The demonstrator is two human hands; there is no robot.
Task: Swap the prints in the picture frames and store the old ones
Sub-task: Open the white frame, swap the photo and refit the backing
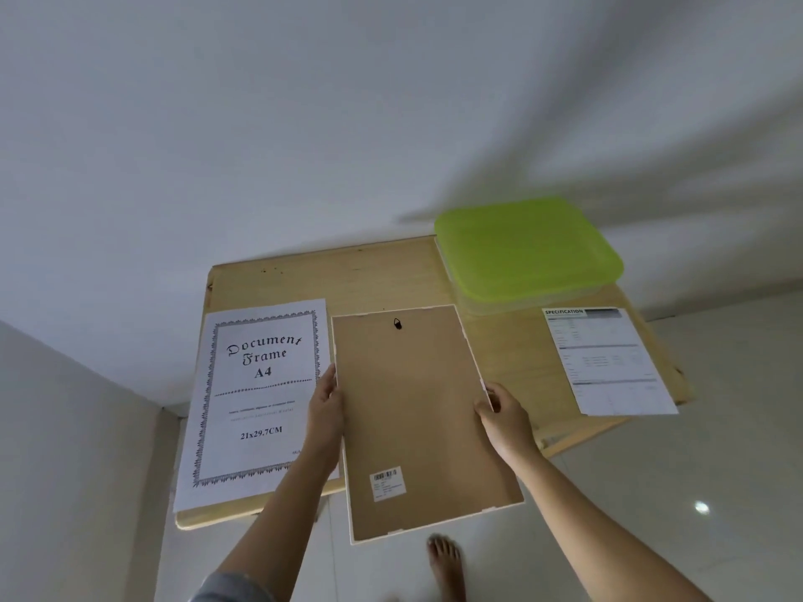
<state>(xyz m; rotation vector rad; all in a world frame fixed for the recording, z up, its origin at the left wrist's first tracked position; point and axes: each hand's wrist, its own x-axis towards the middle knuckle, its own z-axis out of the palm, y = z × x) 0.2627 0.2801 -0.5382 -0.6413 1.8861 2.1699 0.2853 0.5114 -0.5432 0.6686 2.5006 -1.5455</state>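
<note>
While the left hand (326, 406) and right hand (499, 412) hold the picture frame (417, 427) between them, fingers (331, 378) curled on its long edges, it sits back-up, long axis pointing away, far half over the table (382, 280), a bordered print (256, 393) just left.

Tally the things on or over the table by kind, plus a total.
Paper sheets: 2 (A4 print, specification sheet)
Picture frame: 1, back side up, held at its edges by the left hand and right hand
Green-lidded box: 1
Total: 4
</note>
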